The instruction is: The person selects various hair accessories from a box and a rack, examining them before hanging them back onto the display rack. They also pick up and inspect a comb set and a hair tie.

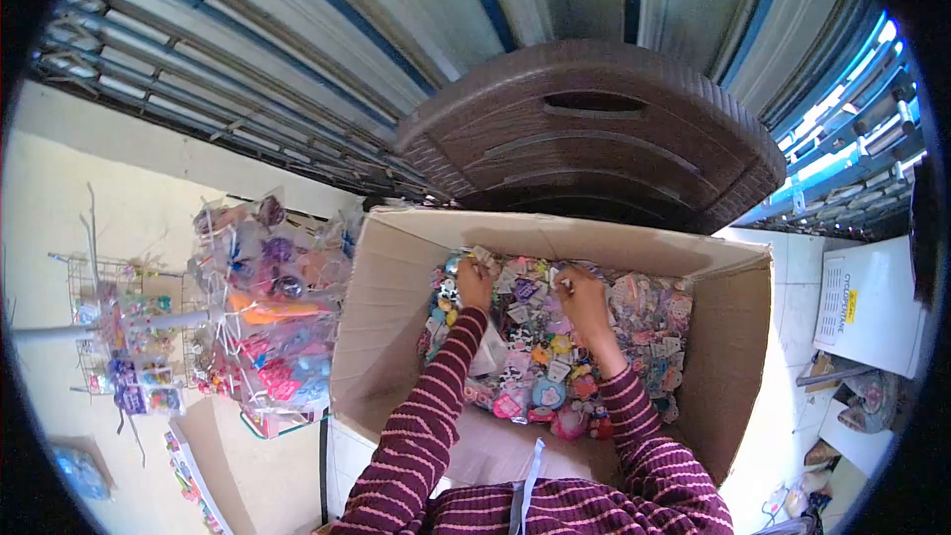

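A large open cardboard box point(728, 362) holds a layer of many small colourful trinkets point(550, 393) with little white tags. Both striped sleeves reach down into it. My left hand point(475, 283) is at the box's back left, its fingers closed at a small whitish item among the trinkets. To the right, my right hand point(582, 299) is over the middle of the pile, with thumb and fingers pinched together; what they hold, if anything, is too small to name. A whitish translucent piece point(487, 352) lies beside my left wrist.
Behind the box stands a brown plastic chair point(604, 154) before a metal shutter point(555, 0). Bagged goods point(282, 307) hang on the left wall beside a wire rack point(129, 317). At the right are a white box point(872, 305) and footwear point(820, 453).
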### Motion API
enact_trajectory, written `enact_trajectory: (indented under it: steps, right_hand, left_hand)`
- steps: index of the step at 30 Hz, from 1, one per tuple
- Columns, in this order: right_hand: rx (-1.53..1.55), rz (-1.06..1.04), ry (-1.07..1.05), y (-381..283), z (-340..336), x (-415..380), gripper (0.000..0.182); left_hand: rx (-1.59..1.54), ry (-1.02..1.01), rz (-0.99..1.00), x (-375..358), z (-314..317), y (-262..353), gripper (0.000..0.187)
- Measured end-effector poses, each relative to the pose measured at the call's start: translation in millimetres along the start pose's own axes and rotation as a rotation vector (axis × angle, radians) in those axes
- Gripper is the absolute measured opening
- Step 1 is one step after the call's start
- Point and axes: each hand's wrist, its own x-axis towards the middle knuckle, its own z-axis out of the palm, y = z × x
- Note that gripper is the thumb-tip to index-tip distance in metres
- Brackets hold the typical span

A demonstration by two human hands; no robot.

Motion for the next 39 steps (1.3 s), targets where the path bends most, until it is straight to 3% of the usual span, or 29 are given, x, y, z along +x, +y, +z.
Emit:
enact_trajectory:
  steps: [1,3,7,9,11,13,14,17,18,19,21,25,27,29,31,33,35,39]
  right_hand:
    - [0.004,-0.016,-0.007,-10,-4,0,0.016]
    - [-0.083,-0.054,0.108,-31,-14,0,0.024]
    - [0.024,-0.089,0.149,-96,-44,-4,0.027]
    - [0.035,-0.189,0.163,-124,-54,-8,0.024]
    - [0.112,-0.272,0.154,-152,-61,-13,0.021]
    - [0.171,-0.341,0.144,-185,-64,-23,0.018]
    - [0.276,-0.396,0.127,-201,-64,-30,0.018]
    - [0.484,-0.494,0.068,-259,-61,-58,0.018]
    - [0.595,-0.536,0.045,-276,-56,-69,0.018]
    - [0.707,-0.577,0.011,-293,-51,-80,0.019]
    - [0.759,-0.683,-0.076,-327,-38,-103,0.017]
    - [0.857,-0.927,-0.241,-395,7,-157,0.01]
    - [1.04,-0.781,-0.315,-426,39,-188,0.011]
    - [0.957,-0.917,-0.406,-448,74,-210,0.015]
    - [1.275,-0.551,-0.63,-478,111,-254,0.017]
    - [1.246,-0.588,-0.735,-484,153,-272,0.018]
    - [1.153,-0.551,-0.989,-486,194,-282,0.016]
    - [1.031,-0.511,-1.079,-494,269,-307,0.019]
  left_hand:
    - [-0.149,-0.032,0.024,-5,-8,7,0.01]
    - [-0.172,-0.037,0.253,-21,-37,44,0.008]
    - [-0.354,-0.05,0.259,-30,-75,69,0.008]
    - [-0.351,0.08,0.509,-33,-105,90,0.008]
    - [-0.403,0.113,0.497,-46,-139,108,0.009]
    - [-0.486,0.087,0.364,-65,-175,115,0.009]
    - [-0.51,0.191,0.43,-74,-192,115,0.008]
    - [-0.865,0.34,0.269,-117,-240,105,0.002]
    - [-0.674,0.489,0.325,-132,-259,103,0.013]
    - [-0.792,0.573,0.327,-143,-273,96,0.018]
    - [-1.009,0.8,0.372,-164,-304,87,0.02]
    - [-0.955,1.013,0.447,-224,-378,41,0.019]
    - [-0.979,1.1,0.397,-257,-407,16,0.017]
    - [-0.991,1.247,0.329,-281,-426,-17,0.015]
    - [-1.001,1.384,0.236,-310,-443,-50,0.014]
    - [-1.026,1.297,0.123,-335,-459,-79,0.015]
    - [-0.975,1.416,0.137,-346,-474,-97,0.016]
    - [-0.886,1.526,0.011,-369,-493,-133,0.015]
